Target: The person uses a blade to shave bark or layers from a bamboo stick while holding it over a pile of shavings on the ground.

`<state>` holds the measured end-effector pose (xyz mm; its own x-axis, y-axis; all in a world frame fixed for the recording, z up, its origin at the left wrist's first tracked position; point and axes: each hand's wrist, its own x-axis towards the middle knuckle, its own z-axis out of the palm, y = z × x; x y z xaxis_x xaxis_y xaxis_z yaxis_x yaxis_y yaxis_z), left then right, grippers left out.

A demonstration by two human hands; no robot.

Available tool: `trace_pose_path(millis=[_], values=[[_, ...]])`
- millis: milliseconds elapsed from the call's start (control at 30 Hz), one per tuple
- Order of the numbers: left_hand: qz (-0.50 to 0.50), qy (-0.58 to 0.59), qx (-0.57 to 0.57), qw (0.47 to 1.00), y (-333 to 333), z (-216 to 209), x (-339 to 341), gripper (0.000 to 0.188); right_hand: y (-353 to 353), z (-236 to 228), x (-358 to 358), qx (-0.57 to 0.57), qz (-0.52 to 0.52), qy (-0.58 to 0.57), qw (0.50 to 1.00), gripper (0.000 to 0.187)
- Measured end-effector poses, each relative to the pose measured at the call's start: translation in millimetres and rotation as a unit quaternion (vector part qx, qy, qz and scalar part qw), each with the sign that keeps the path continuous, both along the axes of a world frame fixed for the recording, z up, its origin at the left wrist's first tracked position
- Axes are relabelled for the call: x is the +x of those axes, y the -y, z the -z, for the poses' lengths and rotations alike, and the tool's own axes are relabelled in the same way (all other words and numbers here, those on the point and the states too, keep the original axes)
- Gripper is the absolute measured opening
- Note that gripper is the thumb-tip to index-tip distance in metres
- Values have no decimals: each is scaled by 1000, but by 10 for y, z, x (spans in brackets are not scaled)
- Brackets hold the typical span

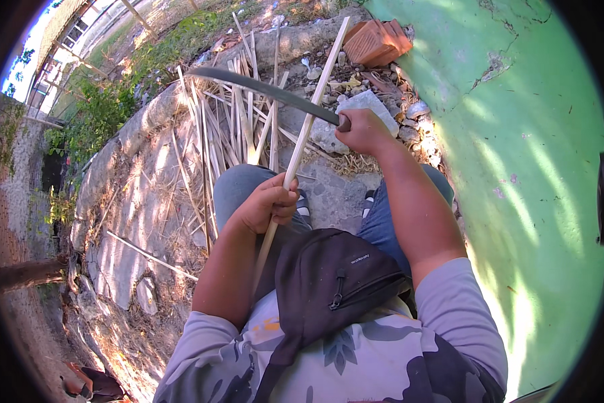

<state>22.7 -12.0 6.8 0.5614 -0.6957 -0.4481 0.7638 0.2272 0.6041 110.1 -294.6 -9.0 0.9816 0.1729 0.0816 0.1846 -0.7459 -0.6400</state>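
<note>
Strip point(300, 149), head view: slants up from the person's lap, past the left knee, tip out in front over the rubble. Left hand point(269, 203) wraps it low down, thumb and fingers pinching; right hand point(365, 132) is fisted round the handle of a long curved knife point(268, 89). Blade crosses the strip well above the left hand; whether the edge touches, can't tell.

For good blade work, I'd say: grip the strip firmly so it can't twist, left fingers well below the edge, blade at a shallow angle, strokes running away from hand and knees, light even pressure. Lower end sits close to the bag point(339, 269), so a steady brace there probably helps; a slip toward the legs looks like the main risk.

Looks: long, narrow, near straight, pale cream, tanner low down; faces seem fairly flat. Lower end blurs near the lap. Wood or bamboo, can't tell. Similar pale strips point(245, 127) lie heaped beyond the left knee, near a concrete block point(369, 111).
</note>
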Motion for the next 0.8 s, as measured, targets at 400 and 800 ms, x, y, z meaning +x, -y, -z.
trace_pose_path(millis=[400, 800], values=[[23, 1, -14, 1000, -39, -155, -322, 18, 164, -78, -26, 122, 25, -27, 992, 24], [13, -54, -132, 990, -116, 95, -340, 21, -69, -290, -202, -147, -99, 31, 984, 16]])
